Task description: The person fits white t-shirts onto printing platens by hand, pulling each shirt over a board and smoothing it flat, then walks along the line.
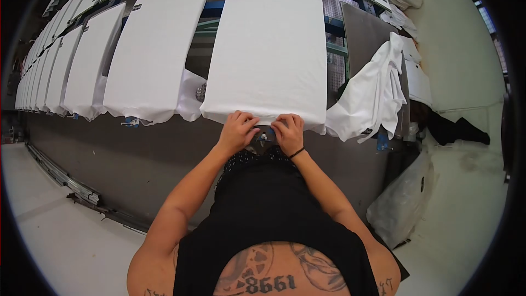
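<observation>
A white shirt (268, 49) lies stretched smooth over a flat board straight in front of me, with a small dark label near its far left corner. At its near edge, my left hand (239, 130) pinches the fabric just left of the collar. My right hand (287, 130) pinches the same edge on the right side of the collar. The collar band shows between the two hands, above a metal fitting (263, 137). Both hands have their fingers curled and pressed to the cloth.
More boards with white shirts (156, 49) run in a row to the left. On the right, a crumpled white shirt (372, 90) lies over a bare grey board (361, 33). A clear plastic bag (402, 203) and a black cloth (457, 130) are farther right.
</observation>
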The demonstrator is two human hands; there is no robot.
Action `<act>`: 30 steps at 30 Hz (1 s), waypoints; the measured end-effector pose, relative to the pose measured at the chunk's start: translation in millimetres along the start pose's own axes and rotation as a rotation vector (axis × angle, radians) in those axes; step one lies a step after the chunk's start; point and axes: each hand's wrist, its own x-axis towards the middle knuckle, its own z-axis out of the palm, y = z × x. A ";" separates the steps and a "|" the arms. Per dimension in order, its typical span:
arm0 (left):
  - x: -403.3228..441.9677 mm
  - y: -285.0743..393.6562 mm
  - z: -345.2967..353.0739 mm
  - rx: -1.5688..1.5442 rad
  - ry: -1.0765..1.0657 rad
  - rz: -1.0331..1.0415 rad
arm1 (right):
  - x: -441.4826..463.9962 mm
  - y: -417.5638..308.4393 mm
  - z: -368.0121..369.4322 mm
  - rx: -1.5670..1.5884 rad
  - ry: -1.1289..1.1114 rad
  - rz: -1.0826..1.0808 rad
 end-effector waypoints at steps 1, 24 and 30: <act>0.4 3.2 4.7 0.040 -0.012 -0.003 | -1.4 0.1 3.1 -0.020 -0.005 0.004; 15.1 -74.2 -20.8 0.298 0.327 -0.653 | -19.8 126.9 -36.5 0.254 0.205 0.948; 14.4 -152.4 -27.5 -0.735 0.166 -1.045 | -12.7 172.4 -59.7 1.100 -0.226 1.276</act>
